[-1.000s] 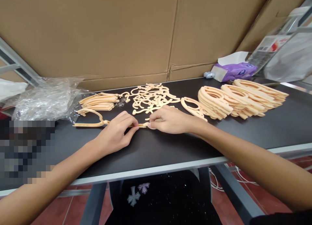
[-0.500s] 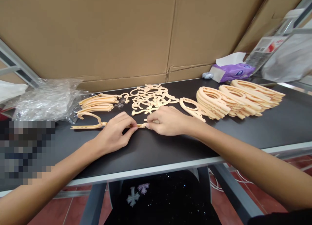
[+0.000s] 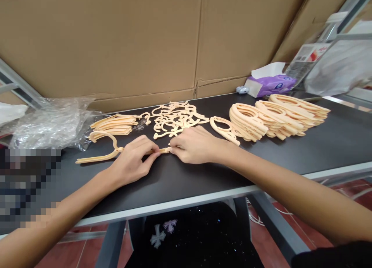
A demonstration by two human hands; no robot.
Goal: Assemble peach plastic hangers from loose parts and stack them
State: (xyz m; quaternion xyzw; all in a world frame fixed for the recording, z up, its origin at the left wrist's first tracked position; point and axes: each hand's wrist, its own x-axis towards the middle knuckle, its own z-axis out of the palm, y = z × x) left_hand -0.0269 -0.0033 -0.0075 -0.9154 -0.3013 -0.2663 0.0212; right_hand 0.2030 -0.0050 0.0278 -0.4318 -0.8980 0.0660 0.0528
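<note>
Head view shows both hands meeting at the middle of the black counter [image 3: 334,144]. The left hand [image 3: 132,163] pinches the thin bar of a peach plastic hanger [image 3: 95,158] between thumb and fingertips. The right hand [image 3: 193,146] is closed on the end of the same bar, just beside the left fingertips. The hanger lies flat on the counter, and its curved arm reaches to the left of the hands.

As far as I can judge, a good part of the work is done. Several tidy stacks of looped pieces [image 3: 276,119] stand at the right, and one single piece [image 3: 222,126] lies near them. Much is left too: a loose pile of small hooks [image 3: 177,119] sits just behind the hands, and a small stack of flat hanger parts [image 3: 114,122] lies at the left, near a crumpled plastic bag [image 3: 49,124].

No writing can be read. The purple tissue pack [image 3: 271,86] has a print too small to tell. The clear package [image 3: 309,53] at the far right carries a label with red marks, but it is blurred. Two cross emblems [image 3: 158,237] show on the dark clothing below the counter.
</note>
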